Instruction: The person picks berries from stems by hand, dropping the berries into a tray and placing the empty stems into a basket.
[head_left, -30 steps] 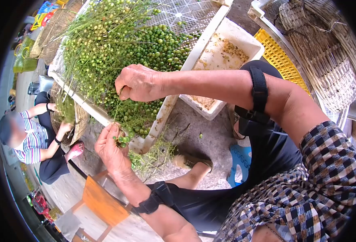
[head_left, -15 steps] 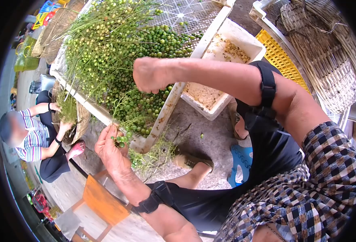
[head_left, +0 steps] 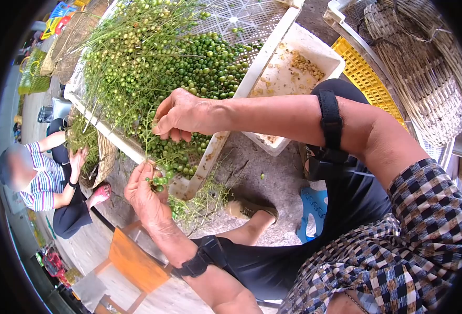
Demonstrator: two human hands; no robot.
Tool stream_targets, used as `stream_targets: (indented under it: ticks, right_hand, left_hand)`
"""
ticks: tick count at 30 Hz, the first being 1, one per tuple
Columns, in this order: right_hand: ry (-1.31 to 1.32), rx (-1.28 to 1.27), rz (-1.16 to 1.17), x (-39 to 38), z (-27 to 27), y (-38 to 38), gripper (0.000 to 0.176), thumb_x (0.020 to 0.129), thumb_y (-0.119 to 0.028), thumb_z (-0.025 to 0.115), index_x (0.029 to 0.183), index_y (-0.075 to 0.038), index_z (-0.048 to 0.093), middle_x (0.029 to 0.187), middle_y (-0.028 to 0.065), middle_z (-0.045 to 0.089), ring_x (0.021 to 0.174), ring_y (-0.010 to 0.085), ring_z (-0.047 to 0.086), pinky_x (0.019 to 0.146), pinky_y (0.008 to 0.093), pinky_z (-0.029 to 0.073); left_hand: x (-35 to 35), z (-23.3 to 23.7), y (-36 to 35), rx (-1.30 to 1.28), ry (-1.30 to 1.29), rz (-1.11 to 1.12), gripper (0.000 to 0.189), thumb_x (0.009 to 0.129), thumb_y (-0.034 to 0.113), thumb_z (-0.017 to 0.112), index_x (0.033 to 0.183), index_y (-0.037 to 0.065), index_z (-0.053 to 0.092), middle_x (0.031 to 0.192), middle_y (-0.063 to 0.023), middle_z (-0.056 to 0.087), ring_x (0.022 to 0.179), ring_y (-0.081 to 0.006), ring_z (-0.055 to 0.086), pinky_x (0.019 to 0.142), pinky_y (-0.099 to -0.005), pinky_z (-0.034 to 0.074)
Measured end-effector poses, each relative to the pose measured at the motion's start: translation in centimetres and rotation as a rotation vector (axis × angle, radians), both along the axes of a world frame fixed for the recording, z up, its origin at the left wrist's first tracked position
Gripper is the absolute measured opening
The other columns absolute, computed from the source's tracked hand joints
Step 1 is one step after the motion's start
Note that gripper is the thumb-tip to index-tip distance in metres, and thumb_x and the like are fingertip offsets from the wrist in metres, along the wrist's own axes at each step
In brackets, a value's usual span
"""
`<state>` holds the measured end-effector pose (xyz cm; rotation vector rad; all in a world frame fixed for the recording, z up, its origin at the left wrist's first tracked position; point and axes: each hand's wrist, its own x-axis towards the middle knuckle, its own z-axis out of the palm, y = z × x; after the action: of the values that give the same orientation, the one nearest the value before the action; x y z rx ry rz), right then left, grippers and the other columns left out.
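My left hand (head_left: 146,192) is closed in a pinch on the stem of a sprig of green berries (head_left: 159,181), just outside the near corner of the white crate. Several berries hang beside its fingers. Above the crate, my right hand (head_left: 191,116) has its thumb and forefinger pressed together at the upper part of the same sprig. The exact contact at its fingertips is partly hidden. Beneath it lie loose green berries (head_left: 215,65). A heap of berry stems (head_left: 121,63) fills the crate's left side.
The white slatted crate (head_left: 273,57) stands before me. Right of it are a white foam box (head_left: 325,60) with yellowish bits, a yellow basket (head_left: 364,73) and woven baskets (head_left: 425,78). A blue stool (head_left: 312,212) is near my legs. Another person (head_left: 47,175) handles stems at left.
My right hand has come down and toward the left hand, from a closed fist to a pinch at the sprig. My left hand has barely moved. The other person's hands have shifted.
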<state>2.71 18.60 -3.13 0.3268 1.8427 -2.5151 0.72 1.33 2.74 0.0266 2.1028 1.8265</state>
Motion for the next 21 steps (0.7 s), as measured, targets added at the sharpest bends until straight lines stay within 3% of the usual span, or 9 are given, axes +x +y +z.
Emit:
stream_targets:
  ticks: [4, 9, 11, 12, 14, 16, 18, 20, 21]
  right_hand:
    - [0.158, -0.050, 0.039, -0.5, -1.5, 0.8, 0.013, 0.069, -0.010, 0.061, 0.066, 0.003, 0.058, 0.058, 0.0073, 0.056, 0.044, 0.0115, 0.051, 0.036, 0.0241, 0.039]
    - [0.111, -0.024, 0.043, -0.4, -1.6, 0.7, 0.016, 0.073, -0.012, 0.058, 0.063, 0.001, 0.056, 0.054, 0.0047, 0.051, 0.043, 0.0112, 0.047, 0.040, 0.0248, 0.038]
    - [0.180, -0.345, 0.016, -0.9, -2.5, 0.7, 0.018, 0.075, -0.013, 0.055, 0.063, 0.001, 0.055, 0.054, 0.0036, 0.050, 0.044, 0.0104, 0.045, 0.041, 0.0245, 0.037]
    - [0.180, -0.345, 0.015, -1.4, -3.4, 1.1, 0.018, 0.075, -0.013, 0.055, 0.063, 0.001, 0.055, 0.054, 0.0036, 0.050, 0.044, 0.0104, 0.045, 0.041, 0.0245, 0.037]
    - [0.202, -0.094, 0.032, -2.3, -4.7, 2.1, 0.018, 0.076, -0.012, 0.053, 0.063, 0.001, 0.055, 0.054, 0.0033, 0.048, 0.046, 0.0096, 0.045, 0.042, 0.0234, 0.036]
    - [0.207, -0.017, 0.052, -1.5, -3.6, 2.6, 0.014, 0.074, -0.007, 0.052, 0.065, 0.002, 0.056, 0.056, 0.0054, 0.052, 0.044, 0.0110, 0.046, 0.039, 0.0252, 0.038]
    - [-0.085, 0.219, -0.015, -1.6, -3.1, 2.4, 0.008, 0.071, -0.002, 0.052, 0.068, 0.004, 0.058, 0.060, 0.0084, 0.056, 0.044, 0.0129, 0.049, 0.037, 0.0274, 0.040]
    - [-0.065, 0.321, 0.051, -1.8, -4.5, 2.1, 0.011, 0.066, 0.002, 0.051, 0.073, 0.006, 0.059, 0.065, 0.0122, 0.059, 0.046, 0.0153, 0.053, 0.037, 0.0293, 0.044]
    - [0.108, 0.453, 0.134, -2.0, -5.7, 1.9, 0.013, 0.065, 0.002, 0.051, 0.074, 0.006, 0.059, 0.067, 0.0129, 0.059, 0.047, 0.0159, 0.054, 0.038, 0.0296, 0.045]
  left_hand:
    - [0.3, 0.0, 0.0, 0.037, 0.040, 0.001, 0.016, 0.074, 0.009, 0.063, 0.085, -0.002, 0.059, 0.066, -0.0023, 0.056, 0.053, -0.0071, 0.050, 0.045, -0.0169, 0.040]
    - [0.6, 0.2, 0.2, -0.011, 0.045, -0.015, 0.016, 0.074, 0.009, 0.063, 0.085, -0.002, 0.060, 0.066, -0.0014, 0.057, 0.053, -0.0058, 0.050, 0.041, -0.0146, 0.038]
    - [-0.1, -0.7, -0.3, -0.007, 0.051, -0.025, 0.015, 0.074, 0.009, 0.063, 0.085, -0.002, 0.060, 0.066, -0.0012, 0.056, 0.052, -0.0056, 0.050, 0.040, -0.0144, 0.037]
    - [-0.3, -1.0, -0.4, -0.001, 0.058, -0.035, 0.014, 0.074, 0.008, 0.063, 0.084, -0.001, 0.060, 0.065, -0.0010, 0.056, 0.052, -0.0055, 0.050, 0.040, -0.0141, 0.037]
    - [-0.2, -0.4, -0.4, -0.021, 0.053, -0.027, 0.014, 0.074, 0.008, 0.062, 0.084, -0.001, 0.060, 0.065, -0.0011, 0.056, 0.052, -0.0055, 0.050, 0.039, -0.0143, 0.037]
    - [-0.2, -0.2, -0.4, -0.042, 0.049, -0.015, 0.013, 0.074, 0.008, 0.062, 0.084, 0.000, 0.060, 0.065, -0.0013, 0.056, 0.052, -0.0055, 0.050, 0.038, -0.0145, 0.036]
    - [-0.2, -0.2, -0.3, -0.010, 0.012, 0.021, 0.013, 0.074, 0.008, 0.062, 0.084, 0.000, 0.060, 0.065, -0.0015, 0.056, 0.052, -0.0054, 0.050, 0.038, -0.0146, 0.037]
    - [0.2, 0.0, -0.2, 0.000, 0.019, 0.036, 0.013, 0.074, 0.009, 0.063, 0.084, 0.000, 0.060, 0.065, -0.0016, 0.056, 0.052, -0.0055, 0.051, 0.038, -0.0144, 0.037]
    - [0.3, 0.1, -0.2, 0.009, 0.025, 0.049, 0.013, 0.074, 0.009, 0.063, 0.084, 0.000, 0.060, 0.065, -0.0016, 0.056, 0.052, -0.0055, 0.051, 0.038, -0.0143, 0.038]
